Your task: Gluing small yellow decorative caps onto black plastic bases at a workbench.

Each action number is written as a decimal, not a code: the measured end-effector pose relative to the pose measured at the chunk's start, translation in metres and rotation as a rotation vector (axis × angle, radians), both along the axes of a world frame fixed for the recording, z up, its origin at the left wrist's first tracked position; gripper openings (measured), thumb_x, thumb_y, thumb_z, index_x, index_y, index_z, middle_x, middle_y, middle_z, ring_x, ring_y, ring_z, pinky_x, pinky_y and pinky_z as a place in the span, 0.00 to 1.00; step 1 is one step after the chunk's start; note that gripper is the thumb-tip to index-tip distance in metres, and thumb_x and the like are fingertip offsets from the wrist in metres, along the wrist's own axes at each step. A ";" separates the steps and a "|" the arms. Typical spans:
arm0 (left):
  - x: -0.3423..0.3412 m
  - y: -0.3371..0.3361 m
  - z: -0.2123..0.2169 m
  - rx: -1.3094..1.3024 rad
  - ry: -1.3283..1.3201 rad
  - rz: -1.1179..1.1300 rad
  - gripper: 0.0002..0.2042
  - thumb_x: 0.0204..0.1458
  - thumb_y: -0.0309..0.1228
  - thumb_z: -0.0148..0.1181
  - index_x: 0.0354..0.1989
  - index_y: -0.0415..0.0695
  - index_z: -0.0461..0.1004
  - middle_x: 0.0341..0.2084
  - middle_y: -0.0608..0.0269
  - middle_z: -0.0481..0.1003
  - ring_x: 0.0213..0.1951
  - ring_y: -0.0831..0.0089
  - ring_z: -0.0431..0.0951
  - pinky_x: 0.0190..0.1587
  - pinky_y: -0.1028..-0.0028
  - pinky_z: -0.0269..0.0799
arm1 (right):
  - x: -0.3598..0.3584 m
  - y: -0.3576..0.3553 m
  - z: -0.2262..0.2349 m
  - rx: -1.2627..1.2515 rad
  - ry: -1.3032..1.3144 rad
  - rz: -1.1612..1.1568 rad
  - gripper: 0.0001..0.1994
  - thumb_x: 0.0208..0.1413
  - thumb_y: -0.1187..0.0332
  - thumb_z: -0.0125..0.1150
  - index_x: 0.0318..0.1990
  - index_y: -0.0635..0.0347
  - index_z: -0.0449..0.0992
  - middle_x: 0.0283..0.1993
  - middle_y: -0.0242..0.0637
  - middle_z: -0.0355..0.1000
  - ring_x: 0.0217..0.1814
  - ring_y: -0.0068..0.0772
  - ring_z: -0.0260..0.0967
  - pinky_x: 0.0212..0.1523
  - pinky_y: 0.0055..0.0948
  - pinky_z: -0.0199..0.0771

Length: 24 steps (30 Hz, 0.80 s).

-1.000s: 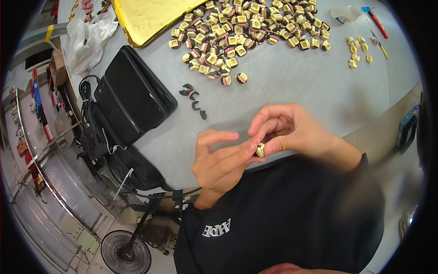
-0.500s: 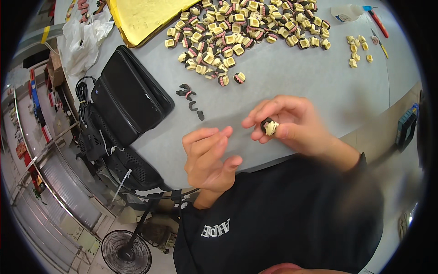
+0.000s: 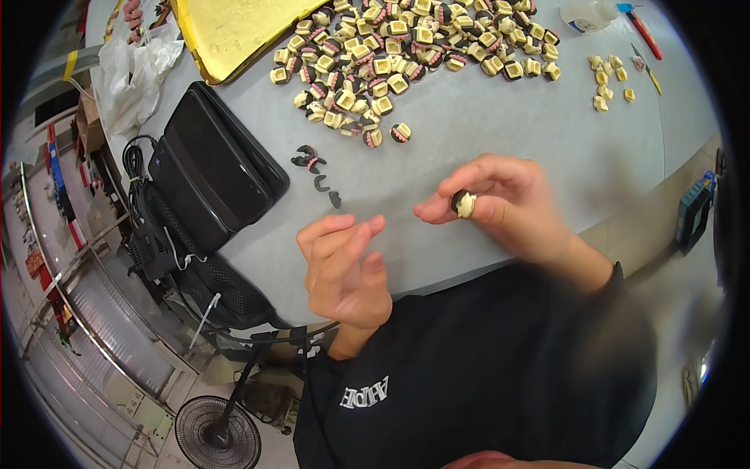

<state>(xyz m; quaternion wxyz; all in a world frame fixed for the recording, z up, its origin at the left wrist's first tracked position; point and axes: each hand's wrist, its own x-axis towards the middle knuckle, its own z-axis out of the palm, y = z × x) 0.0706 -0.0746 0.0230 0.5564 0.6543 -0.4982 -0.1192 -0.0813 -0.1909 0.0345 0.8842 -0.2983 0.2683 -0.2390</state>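
Note:
Between the thumb and fingers of my right hand (image 3: 504,199) is a small black-and-cream moulded piece (image 3: 464,205), held just above the grey table (image 3: 383,176). My left hand (image 3: 344,270) hovers to its left near the table's front edge, fingers loosely curved and apart, holding nothing. Beyond my left hand lie a few loose black curved bits (image 3: 321,184) and a black piece with a pink strip (image 3: 308,159). A big heap of similar cream, black and pink pieces (image 3: 391,66) spreads over the far side of the table.
A black case-like device (image 3: 211,164) with cables stands at the left. Behind it are a yellow-lined tray (image 3: 234,35) and a white plastic bag (image 3: 144,74). At the far right lie several cream pieces (image 3: 601,90), a yellow-handled knife (image 3: 655,80), a red-handled tool (image 3: 645,35) and a clear bottle (image 3: 587,17).
The held piece has turned in my right fingers, showing a smoother cream face. My left hand has shifted slightly left. The whole view has moved a little.

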 end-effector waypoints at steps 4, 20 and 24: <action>0.000 0.003 -0.002 0.058 0.055 0.026 0.12 0.49 0.31 0.56 0.40 0.39 0.72 0.32 0.56 0.73 0.41 0.61 0.65 0.42 0.65 0.62 | -0.002 0.005 0.005 -0.121 0.076 -0.005 0.16 0.48 0.70 0.61 0.42 0.69 0.66 0.36 0.48 0.72 0.44 0.40 0.71 0.46 0.34 0.69; -0.003 -0.008 0.005 0.014 -0.233 -0.154 0.09 0.37 0.31 0.65 0.30 0.58 0.80 0.39 0.71 0.73 0.44 0.66 0.60 0.45 0.72 0.58 | 0.000 0.006 -0.003 -0.552 -0.019 0.167 0.28 0.44 0.78 0.61 0.51 0.69 0.51 0.33 0.42 0.73 0.46 0.36 0.70 0.49 0.31 0.66; -0.004 -0.009 -0.001 -0.077 -0.378 -0.073 0.08 0.39 0.33 0.63 0.30 0.60 0.80 0.39 0.73 0.72 0.47 0.67 0.59 0.48 0.71 0.55 | 0.002 0.007 -0.004 -0.596 -0.070 0.160 0.28 0.43 0.82 0.60 0.51 0.69 0.52 0.34 0.43 0.73 0.46 0.35 0.70 0.50 0.30 0.65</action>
